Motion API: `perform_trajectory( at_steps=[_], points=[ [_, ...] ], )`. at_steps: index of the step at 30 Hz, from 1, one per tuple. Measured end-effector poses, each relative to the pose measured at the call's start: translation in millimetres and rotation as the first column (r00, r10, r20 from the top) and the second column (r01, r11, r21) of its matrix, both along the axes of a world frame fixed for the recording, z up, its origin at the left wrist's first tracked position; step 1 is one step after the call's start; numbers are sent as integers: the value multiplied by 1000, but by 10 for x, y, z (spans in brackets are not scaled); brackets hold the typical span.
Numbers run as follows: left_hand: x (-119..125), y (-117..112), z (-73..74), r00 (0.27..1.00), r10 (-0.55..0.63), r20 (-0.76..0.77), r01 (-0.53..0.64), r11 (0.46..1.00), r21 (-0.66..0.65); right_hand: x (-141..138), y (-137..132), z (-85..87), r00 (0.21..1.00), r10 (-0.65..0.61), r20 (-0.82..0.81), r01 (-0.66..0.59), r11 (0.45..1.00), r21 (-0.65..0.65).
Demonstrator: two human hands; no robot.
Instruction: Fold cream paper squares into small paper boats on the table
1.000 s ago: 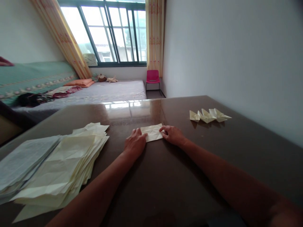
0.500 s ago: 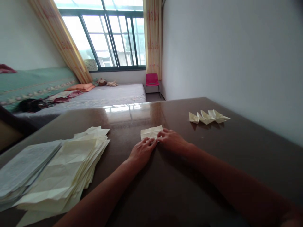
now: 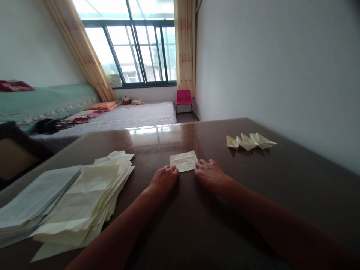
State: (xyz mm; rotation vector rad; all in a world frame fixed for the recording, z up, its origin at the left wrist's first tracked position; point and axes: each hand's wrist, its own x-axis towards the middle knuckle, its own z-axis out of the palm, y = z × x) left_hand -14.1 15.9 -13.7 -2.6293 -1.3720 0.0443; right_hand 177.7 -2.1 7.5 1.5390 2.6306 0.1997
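Note:
A small creased sheet of cream paper (image 3: 184,160) lies on the brown glossy table (image 3: 174,232), with fold lines running across it. My left hand (image 3: 165,176) is closed at the sheet's near left corner, its fingers curled on the edge. At the right edge, my right hand (image 3: 208,171) grips the paper with bent fingers. The thumbs are mostly hidden. Further right stand folded paper pieces (image 3: 249,141) with pointed tips, set in a row.
To my left lies a stack of creased cream paper (image 3: 84,195), overlapping a pile of greyish sheets (image 3: 39,198). Beyond the table are a bed (image 3: 140,112) and a pink chair (image 3: 184,98). A white wall (image 3: 275,63) runs along the right side.
My hands have moved apart from the middle of the paper's near edge to its two sides. More of the sheet shows now. The camera view has shifted slightly.

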Motion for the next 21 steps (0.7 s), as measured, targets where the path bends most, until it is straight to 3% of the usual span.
perform_trajectory(
  at_steps=[7,13,21],
  points=[
    [-35,41,-14,999,-6,50,4,999,49,243,296,-158,981,-17,-193,37,994,102],
    [-131,63,-21,986,15,164,-29,996,84,346,356,-160,955,168,-246,-137,981,137],
    [-119,43,-82,951,-169,258,136,981,141,339,340,-166,896,314,-314,-283,949,142]
  ],
)
